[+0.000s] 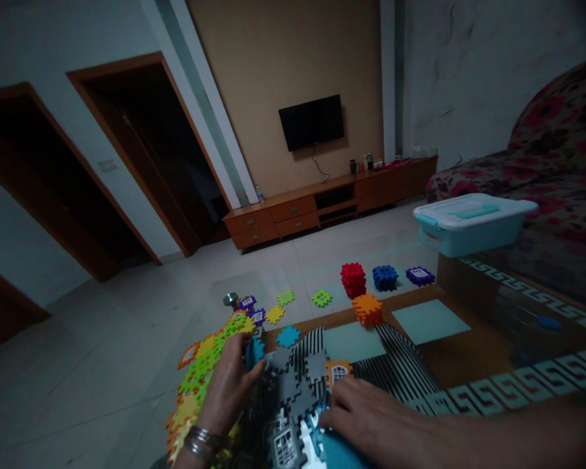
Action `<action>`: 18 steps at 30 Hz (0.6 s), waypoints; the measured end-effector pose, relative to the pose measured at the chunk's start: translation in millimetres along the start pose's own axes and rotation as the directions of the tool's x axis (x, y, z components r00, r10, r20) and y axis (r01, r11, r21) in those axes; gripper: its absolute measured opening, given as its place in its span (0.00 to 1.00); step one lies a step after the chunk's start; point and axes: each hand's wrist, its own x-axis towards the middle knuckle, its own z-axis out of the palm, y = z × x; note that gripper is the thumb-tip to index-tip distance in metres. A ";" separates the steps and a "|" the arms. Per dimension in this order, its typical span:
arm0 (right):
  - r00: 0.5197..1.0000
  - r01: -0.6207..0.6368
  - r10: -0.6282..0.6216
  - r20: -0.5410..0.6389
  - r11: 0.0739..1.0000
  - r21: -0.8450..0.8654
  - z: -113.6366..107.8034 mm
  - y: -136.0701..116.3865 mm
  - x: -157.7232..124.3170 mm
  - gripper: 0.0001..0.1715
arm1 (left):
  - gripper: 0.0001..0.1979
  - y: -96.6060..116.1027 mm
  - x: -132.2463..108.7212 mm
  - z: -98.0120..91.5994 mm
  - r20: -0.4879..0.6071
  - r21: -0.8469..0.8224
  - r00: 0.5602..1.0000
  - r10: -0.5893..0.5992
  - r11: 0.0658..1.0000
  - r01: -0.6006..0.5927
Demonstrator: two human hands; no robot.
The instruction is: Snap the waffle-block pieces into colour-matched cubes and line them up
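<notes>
Green-orange tile chain (193,384) over left edge of desk (469,361): overhang, could slide to floor if tugged. Left hand (227,391): fingers curled, apparently gripping teal tile (254,352). Grey tile heap (288,391) at near edge: loose, could spill. Orange tile cube (367,311) further back: knock risk. Right hand (371,413): fingers released, spread flat.

Head-worn view, facing forward and down; left hand (227,391) and right hand (371,412) close below
</notes>
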 end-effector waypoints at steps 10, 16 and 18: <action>0.999 -0.037 0.039 -0.007 0.986 0.162 -4.5 8.7 -7.8 0.29 | 0.19 11.7 -5.6 9.2 -0.081 -0.017 0.988 0.132 0.991 -0.133; 0.994 -0.093 0.092 -0.068 0.996 -0.018 -14.1 51.5 43.9 0.20 | 0.19 2.4 1.4 11.9 -0.101 0.060 0.976 0.193 0.980 -0.188; 0.996 -0.090 0.088 -0.020 0.989 -0.114 -8.4 69.6 74.4 0.18 | 0.20 -1.0 -0.9 10.1 -0.099 0.067 0.977 0.187 0.981 -0.181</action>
